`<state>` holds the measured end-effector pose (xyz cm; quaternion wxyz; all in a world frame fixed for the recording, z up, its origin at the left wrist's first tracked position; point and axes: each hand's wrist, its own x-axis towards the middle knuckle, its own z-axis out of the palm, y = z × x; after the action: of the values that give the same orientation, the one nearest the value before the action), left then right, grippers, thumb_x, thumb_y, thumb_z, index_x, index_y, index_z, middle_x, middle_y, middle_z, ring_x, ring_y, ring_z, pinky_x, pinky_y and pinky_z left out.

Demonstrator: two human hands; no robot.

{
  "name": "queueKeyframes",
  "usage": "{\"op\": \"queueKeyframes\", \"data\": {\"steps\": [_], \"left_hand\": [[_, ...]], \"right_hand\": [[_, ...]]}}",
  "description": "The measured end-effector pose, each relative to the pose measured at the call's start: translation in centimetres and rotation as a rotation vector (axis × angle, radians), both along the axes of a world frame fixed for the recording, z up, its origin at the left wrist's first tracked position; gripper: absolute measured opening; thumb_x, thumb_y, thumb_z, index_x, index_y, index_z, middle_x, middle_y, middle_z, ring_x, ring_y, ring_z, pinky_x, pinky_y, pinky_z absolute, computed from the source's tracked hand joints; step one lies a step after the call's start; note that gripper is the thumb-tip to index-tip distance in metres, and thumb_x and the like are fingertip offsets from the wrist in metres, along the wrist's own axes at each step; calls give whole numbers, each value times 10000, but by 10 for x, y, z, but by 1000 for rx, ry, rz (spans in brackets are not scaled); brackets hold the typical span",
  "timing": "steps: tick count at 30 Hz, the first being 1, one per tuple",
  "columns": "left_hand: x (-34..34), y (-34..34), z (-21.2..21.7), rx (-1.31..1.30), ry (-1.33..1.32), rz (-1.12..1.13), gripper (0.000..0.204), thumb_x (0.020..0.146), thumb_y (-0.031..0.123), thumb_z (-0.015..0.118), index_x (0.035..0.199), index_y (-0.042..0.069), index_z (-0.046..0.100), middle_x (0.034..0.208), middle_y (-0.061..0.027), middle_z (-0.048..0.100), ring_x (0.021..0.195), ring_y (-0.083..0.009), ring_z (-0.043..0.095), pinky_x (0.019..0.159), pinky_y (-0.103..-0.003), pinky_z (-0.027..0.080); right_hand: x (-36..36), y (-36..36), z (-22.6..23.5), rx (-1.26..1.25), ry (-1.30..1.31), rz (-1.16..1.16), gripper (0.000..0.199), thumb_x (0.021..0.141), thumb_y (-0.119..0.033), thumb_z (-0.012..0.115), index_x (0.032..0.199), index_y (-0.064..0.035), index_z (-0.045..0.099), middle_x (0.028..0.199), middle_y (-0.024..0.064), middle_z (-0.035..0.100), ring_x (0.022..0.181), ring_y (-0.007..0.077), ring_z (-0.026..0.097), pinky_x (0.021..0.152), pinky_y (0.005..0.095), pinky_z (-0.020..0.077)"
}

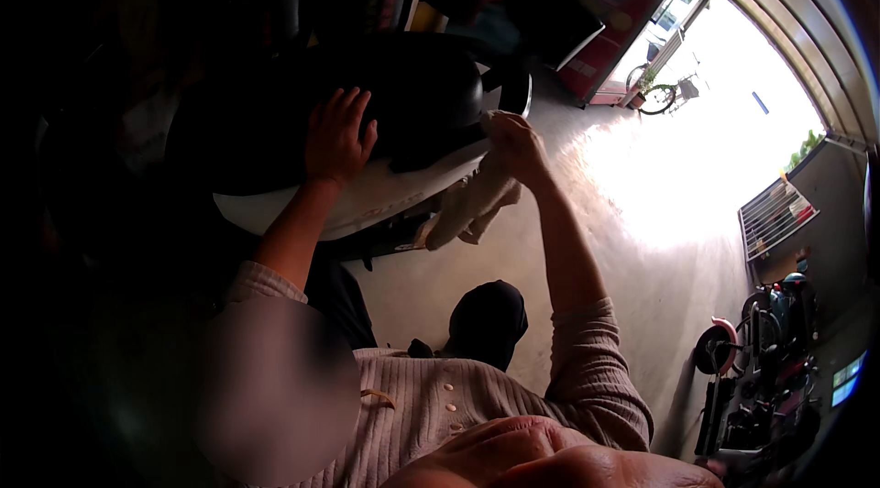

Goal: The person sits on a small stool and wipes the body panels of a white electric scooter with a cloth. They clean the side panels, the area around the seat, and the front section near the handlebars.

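While our left hand point(339, 140) rests palm down on the black seat point(412, 85) of a scooter-like vehicle, its fingers lie extended and released, the thumb held apart from them. Our right hand point(520, 147) grasps a pale cloth point(472, 204) with bent fingers; we cannot tell exactly how the fingertips press into it. The cloth is bunched at our grip, beside the end of the seat, and its loose part hangs down to the left, in front of the lower edge of the white side panel point(367, 204). Just beyond our right hand, a curved rail point(525, 94) stands out from the seat's end.

Below, we see our dark-trousered knee point(490, 318) over the grey floor point(412, 296). A tall red cabinet point(628, 11) stands near the bright doorway, through which we see a bicycle point(658, 98). Toward the right are a wire rack point(777, 218) and, lower down, several dark wheeled vehicles point(761, 350) parked close together. Much of the left side is too dark to tell.
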<state>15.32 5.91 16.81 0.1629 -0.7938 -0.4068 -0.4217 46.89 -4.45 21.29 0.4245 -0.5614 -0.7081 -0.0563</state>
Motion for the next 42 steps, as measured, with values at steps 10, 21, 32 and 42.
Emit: {"op": "queueKeyframes", "data": {"steps": [10,21,32,42], "left_hand": [[-4,-3,7,-144,79,50,491,984,340,501,1435,152,457,1477,-72,461,1422,-271,371,1179,-492,256],[-7,-6,11,-173,57,17,522,972,385,493,1434,143,471,1501,-62,445,1434,-255,348,1189,-486,235],[17,-7,3,-137,-43,-90,513,962,396,513,1410,146,490,1473,-63,470,1419,-263,368,1174,-486,258],[-9,-1,6,-119,-22,-33,513,949,359,525,1402,119,497,1449,-93,486,1394,-287,397,1170,-496,270]], "right_hand": [[-7,93,73,102,-567,-411,211,886,-112,576,1051,-93,706,1141,143,663,1039,319,639,879,400,531],[33,192,55,-580,-712,-544,315,928,-169,532,1175,-31,670,1270,171,634,1196,355,605,976,444,523],[134,126,44,-732,-1138,-168,237,897,-301,600,992,-113,708,912,145,695,877,306,685,759,432,545],[0,137,118,70,-1061,-549,219,905,-217,539,980,-70,684,1043,161,661,945,318,629,800,443,507]]}}
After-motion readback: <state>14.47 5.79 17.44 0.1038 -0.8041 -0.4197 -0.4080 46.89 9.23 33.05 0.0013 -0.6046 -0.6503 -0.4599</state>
